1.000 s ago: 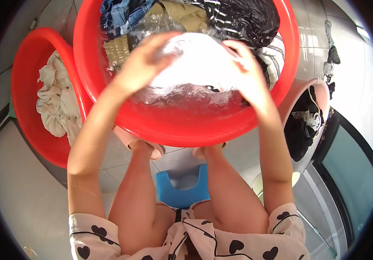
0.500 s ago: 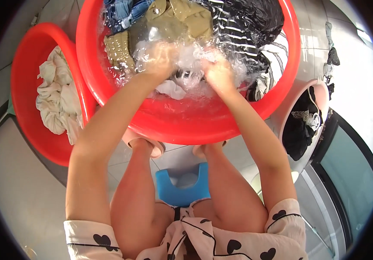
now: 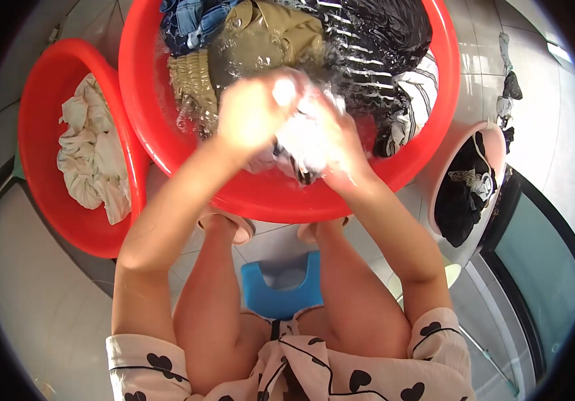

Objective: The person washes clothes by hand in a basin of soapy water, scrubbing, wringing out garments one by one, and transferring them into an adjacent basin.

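Fingers (image 3: 331,120) of both hands (image 3: 251,113) (image 3: 346,152) clutch wet, crumpled white cloth (image 3: 304,139) inside a red tub (image 3: 287,208).

The floor (image 3: 267,248) is grey tile with thin joints, a blue stool (image 3: 279,304) standing on it. Bright light (image 3: 544,134) washes the right side, above a dark-framed panel (image 3: 538,234).

The grey floor of large smooth tiles with thin seams (image 3: 269,243) carries a wide, round, bright-red plastic basin (image 3: 287,208), its underside hidden. To the left stands a second, smaller red plastic basin (image 3: 39,140), and to the right a pale-pink round plastic bucket (image 3: 492,136). Nearest the person are pale-pink slippers (image 3: 243,231) and a blue plastic stool with a U-shaped notch (image 3: 277,299).
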